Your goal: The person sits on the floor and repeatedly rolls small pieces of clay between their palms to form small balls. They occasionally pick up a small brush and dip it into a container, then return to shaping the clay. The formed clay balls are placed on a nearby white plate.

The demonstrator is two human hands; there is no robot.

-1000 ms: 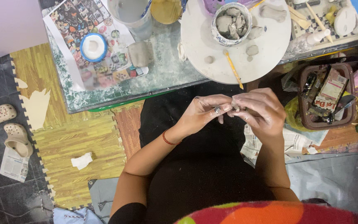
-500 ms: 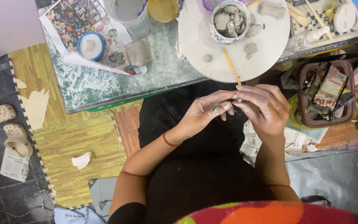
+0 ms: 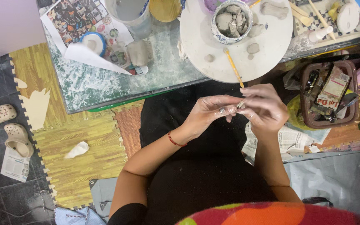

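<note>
Right in the centre of the frame, over a black lap, both hands are working one tiny bit of grey clay (image 3: 233,109). The left hand (image 3: 208,113) has its fingertips closed around the piece, and the right hand (image 3: 260,109) pinches it from the other side, so the lump sits between the two grips, mostly hidden by fingers. Looks like the shaping or rolling stage of a small part, I'd say. The next bit probably needs light, even pressure so it doesn't flatten.

Just above the hands, a yellow-handled tool (image 3: 233,66) lies on the round white board (image 3: 196,50), with small clay balls near it. Further up the board is a patterned bowl (image 3: 218,35) full of clay chunks. The glass table (image 3: 163,75) runs to the upper left.
</note>
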